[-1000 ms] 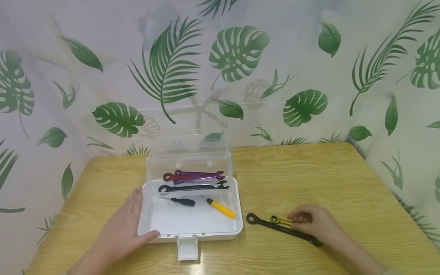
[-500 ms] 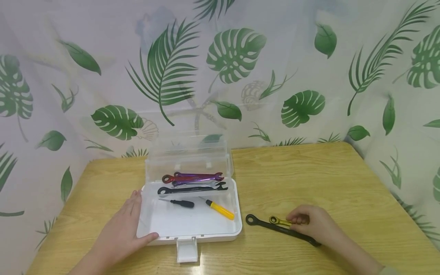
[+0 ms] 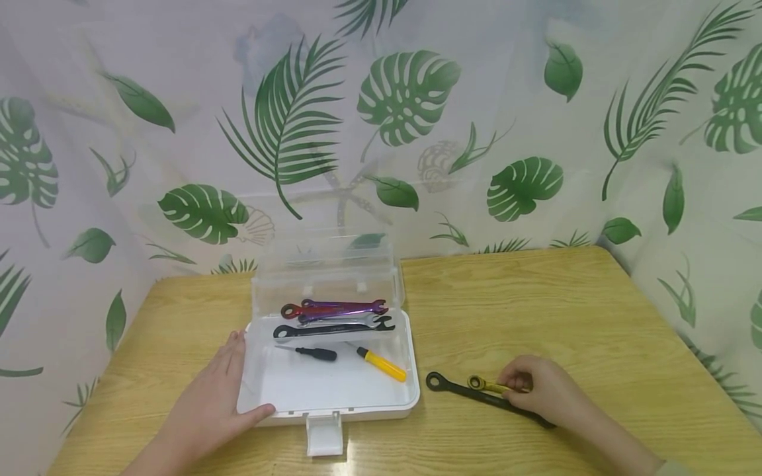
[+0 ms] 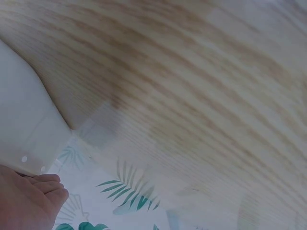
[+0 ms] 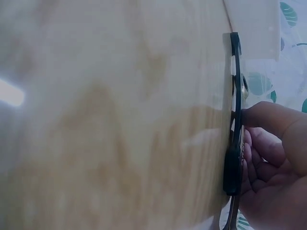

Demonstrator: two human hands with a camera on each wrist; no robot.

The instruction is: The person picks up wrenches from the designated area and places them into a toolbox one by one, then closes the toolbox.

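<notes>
My left hand [image 3: 205, 406] lies flat, fingers straight, against the left front corner of the open white toolbox [image 3: 411, 370], thumb on its front rim, closed on nothing. Inside it lie several wrenches [image 3: 333, 316], a small black screwdriver [image 3: 315, 353] and a yellow-handled one [image 3: 383, 364]. To the right on the table [image 3: 536, 311], my right hand [image 3: 544, 390] has its grip curled round the gold wrench [image 3: 483, 383], which lies just beside the black wrench [image 3: 461, 391].

Makeshift home-style tabletop setup, wooden table [image 3: 536, 297], leaf-print curtain backdrop [image 3: 417, 119], clear plastic toolbox [image 3: 327, 390] of hand tools
</notes>
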